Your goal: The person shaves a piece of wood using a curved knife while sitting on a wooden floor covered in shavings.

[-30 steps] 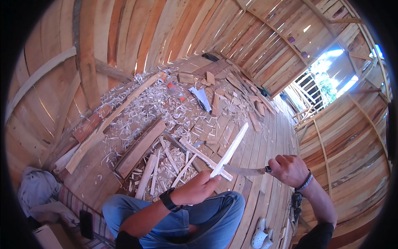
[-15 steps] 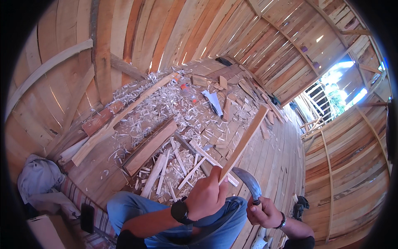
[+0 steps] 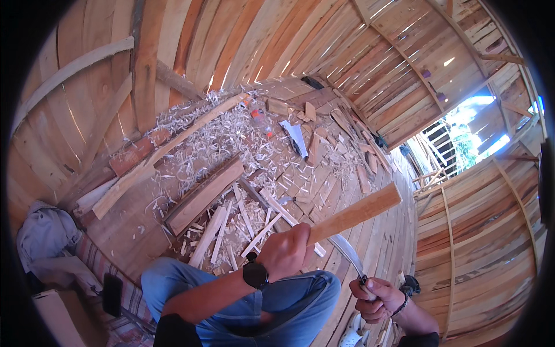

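Note:
My left hand point(image 3: 283, 253) is closed round the lower end of a flat wooden slat point(image 3: 359, 211), which points up and to the right over the floor. In my right hand point(image 3: 378, 299) is the dark handle of a curved, sickle-like knife point(image 3: 349, 253). Its blade rises to the upper left, and the tip goes out of sight by the slat's underside near my left fingers. Whether blade and slat touch, I cannot tell. Both hands are held just past my crossed legs in jeans point(image 3: 300, 306).
Curly shavings point(image 3: 225, 136) and offcuts litter the plank floor. A thick wood block point(image 3: 208, 199) and thin strips point(image 3: 209, 237) lie ahead of my knees. A long board point(image 3: 167, 151) is at left, with a phone point(image 3: 111, 295) and a box point(image 3: 60, 318) nearer. A pale clog point(image 3: 351, 334) sits at right.
My left hand has tipped the slat to the right, lower and with its broad face showing. My right hand has moved slightly right and down with the knife.

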A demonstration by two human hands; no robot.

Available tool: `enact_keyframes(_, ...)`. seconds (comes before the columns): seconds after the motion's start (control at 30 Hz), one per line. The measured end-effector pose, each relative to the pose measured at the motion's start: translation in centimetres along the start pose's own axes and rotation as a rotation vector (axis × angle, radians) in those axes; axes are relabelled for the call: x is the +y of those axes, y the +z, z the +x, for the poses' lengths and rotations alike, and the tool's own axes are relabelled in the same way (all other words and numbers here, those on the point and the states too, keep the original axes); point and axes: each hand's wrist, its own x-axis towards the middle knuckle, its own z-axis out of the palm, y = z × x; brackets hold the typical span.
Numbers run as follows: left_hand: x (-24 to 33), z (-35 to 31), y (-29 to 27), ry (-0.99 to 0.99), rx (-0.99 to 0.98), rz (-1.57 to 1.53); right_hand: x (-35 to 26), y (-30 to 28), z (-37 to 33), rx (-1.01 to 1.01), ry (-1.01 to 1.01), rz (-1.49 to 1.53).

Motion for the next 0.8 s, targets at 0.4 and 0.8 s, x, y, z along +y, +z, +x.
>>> enact_keyframes(0.4,2.9,-0.1,-0.4,-0.365,-0.126,-0.463,-1.6,-0.6,0.7,0.584,-0.419,-1.177)
enact_keyframes(0.8,1.6,0.2,0.3,-0.508,-0.345,-0.729,-6.9,-1.7,-0.8,0.883,-0.565,-2.52)
